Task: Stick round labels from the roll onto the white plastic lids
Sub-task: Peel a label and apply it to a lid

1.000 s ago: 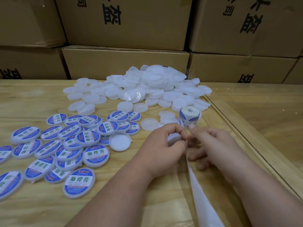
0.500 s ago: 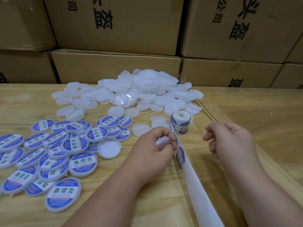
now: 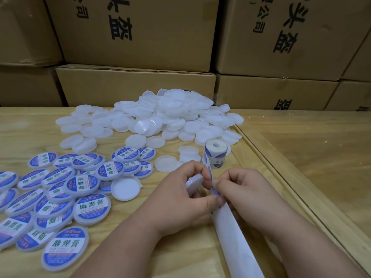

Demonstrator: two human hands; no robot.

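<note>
1. Our left hand (image 3: 186, 189) grips one blank white round plastic lid (image 3: 193, 182) btwn curled fingers and thumb, tilted up on edge w/ its face turned toward the strip. Prob so the next sticker can go straight on w/o putting anything down.
2. Our right hand (image 3: 239, 189) is closed in a pinch on a blue-and-white round label (image 3: 215, 191) right where it sits on the strip, fingertips touching the left thumb. Looks like we're peeling it off the backing, but can't tell if it's fully free yet.
3. The small roll of blue-and-white labels (image 3: 216, 155) stands upright on the light wooden table (image 3: 180, 257), just beyond both hands, so the strip feeds down to us.
4. The used white backing paper strip (image 3: 232, 243) trails toward us btwn the forearms, out of the way.
5. The big pile of unlabelled white plastic lids (image 3: 160, 115) sits at the far side in front of the stacked brown cardboard boxes (image 3: 136, 37); the finished lids with blue labels (image 3: 60, 193) spread out on the left. Blanks ahead, done ones aside, so nothing gets mixed imo.
6. Judging by the piles, lots left to do.
</note>
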